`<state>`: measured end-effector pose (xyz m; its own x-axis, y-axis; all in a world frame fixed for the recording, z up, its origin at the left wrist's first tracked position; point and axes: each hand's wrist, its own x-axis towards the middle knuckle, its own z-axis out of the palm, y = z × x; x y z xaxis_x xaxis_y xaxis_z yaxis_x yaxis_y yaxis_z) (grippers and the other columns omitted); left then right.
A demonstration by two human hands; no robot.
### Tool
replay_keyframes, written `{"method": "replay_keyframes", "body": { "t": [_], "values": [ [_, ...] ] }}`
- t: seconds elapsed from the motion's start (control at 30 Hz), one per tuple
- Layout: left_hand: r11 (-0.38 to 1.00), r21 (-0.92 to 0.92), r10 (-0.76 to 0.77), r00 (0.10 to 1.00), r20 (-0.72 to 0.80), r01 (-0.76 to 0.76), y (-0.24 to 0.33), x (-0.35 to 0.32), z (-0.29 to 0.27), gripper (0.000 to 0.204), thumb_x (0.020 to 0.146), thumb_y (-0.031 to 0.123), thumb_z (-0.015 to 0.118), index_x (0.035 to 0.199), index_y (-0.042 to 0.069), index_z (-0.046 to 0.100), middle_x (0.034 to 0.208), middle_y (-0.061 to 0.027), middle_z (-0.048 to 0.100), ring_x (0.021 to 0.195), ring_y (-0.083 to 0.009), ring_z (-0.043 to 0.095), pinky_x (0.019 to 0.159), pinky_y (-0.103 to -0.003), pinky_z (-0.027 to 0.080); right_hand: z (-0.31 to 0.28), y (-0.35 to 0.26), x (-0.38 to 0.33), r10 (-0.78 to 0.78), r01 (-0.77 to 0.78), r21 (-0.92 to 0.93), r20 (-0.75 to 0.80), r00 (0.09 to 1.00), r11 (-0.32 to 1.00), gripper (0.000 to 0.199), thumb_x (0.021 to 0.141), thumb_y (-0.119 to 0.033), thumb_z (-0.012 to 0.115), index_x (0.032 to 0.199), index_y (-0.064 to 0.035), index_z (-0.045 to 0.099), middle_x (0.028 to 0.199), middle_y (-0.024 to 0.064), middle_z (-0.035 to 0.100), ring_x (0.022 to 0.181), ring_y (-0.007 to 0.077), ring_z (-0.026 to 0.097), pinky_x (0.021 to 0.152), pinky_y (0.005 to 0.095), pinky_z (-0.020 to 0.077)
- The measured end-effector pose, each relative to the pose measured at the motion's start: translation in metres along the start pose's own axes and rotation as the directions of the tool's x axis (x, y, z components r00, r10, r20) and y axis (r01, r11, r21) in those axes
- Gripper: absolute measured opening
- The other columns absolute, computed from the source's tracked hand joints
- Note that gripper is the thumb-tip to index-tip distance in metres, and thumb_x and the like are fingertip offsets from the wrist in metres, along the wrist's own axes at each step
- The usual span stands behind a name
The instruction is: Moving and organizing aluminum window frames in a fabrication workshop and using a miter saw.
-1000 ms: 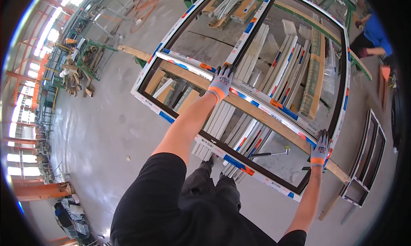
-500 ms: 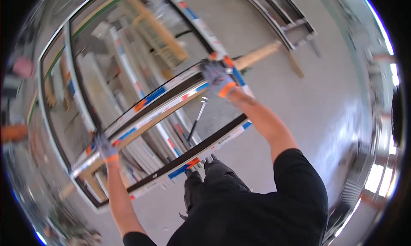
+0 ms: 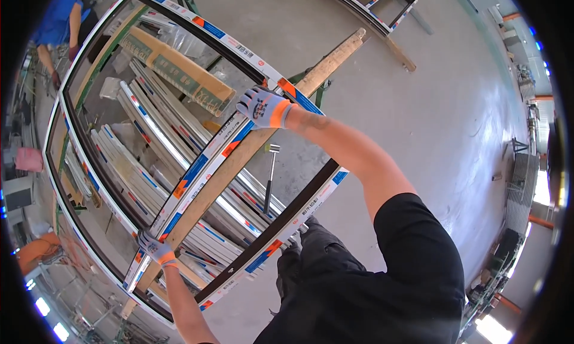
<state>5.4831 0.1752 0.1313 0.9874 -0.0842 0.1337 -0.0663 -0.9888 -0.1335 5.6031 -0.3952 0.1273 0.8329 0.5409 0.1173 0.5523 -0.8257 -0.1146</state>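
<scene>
A large window frame [image 3: 302,215] with dark inner edges, white film and orange and blue markings lies across wooden supports in front of me. A crossbar [image 3: 206,164] with the same markings spans it between my hands. My right hand [image 3: 263,107], in a grey glove with an orange cuff, is closed over the bar's far right end. At its near left end my left hand [image 3: 154,248], gloved alike, is closed round the bar; its fingertips are partly hidden. A hammer [image 3: 270,179] with a metal head and dark handle shows through the opening nearest me.
Under the frame are a wooden beam [image 3: 329,63], many long profiles [image 3: 128,176] and a long cardboard box [image 3: 179,72]. Another frame [image 3: 391,9] rests at the far right. A person in blue [image 3: 57,21] is at the far left. Stacked material [image 3: 519,182] lines the right side.
My view has turned, and the blurred scene is now sharp. The gap seen along the crossbar has narrowed, with both hands still at its ends. A person's blue shirt shows at far left.
</scene>
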Motion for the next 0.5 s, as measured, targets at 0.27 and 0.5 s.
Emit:
{"method": "replay_keyframes", "body": {
  "t": [0.27,0.5],
  "values": [
    [0.977,-0.080,0.206,0.974,0.097,-0.198,0.101,0.035,-0.024,0.078,0.062,0.029,0.080,0.127,0.002,0.046,0.123,-0.0184,0.049,0.117,-0.0365,0.043,0.107,-0.048,0.031,0.007,0.007,0.016,-0.059,0.059,0.005,0.103,0.993,0.998,0.032,0.077,-0.032,0.065,0.102,-0.0113,0.060,0.098,0.0070,0.056,0.092,0.0256,0.057,0.077,0.0386,0.0478],
    [0.967,-0.011,0.253,0.958,0.134,-0.254,0.088,0.067,0.001,0.069,0.061,0.043,0.079,0.111,0.002,0.053,0.105,-0.0159,0.056,0.106,-0.0340,0.051,0.096,-0.043,0.043,0.012,0.005,0.032,-0.040,0.048,-0.039,0.181,0.983,0.998,0.037,0.071,-0.035,0.068,0.096,-0.0082,0.060,0.094,0.0092,0.059,0.089,0.0279,0.058,0.076,0.0385,0.0488]
  ]
}}
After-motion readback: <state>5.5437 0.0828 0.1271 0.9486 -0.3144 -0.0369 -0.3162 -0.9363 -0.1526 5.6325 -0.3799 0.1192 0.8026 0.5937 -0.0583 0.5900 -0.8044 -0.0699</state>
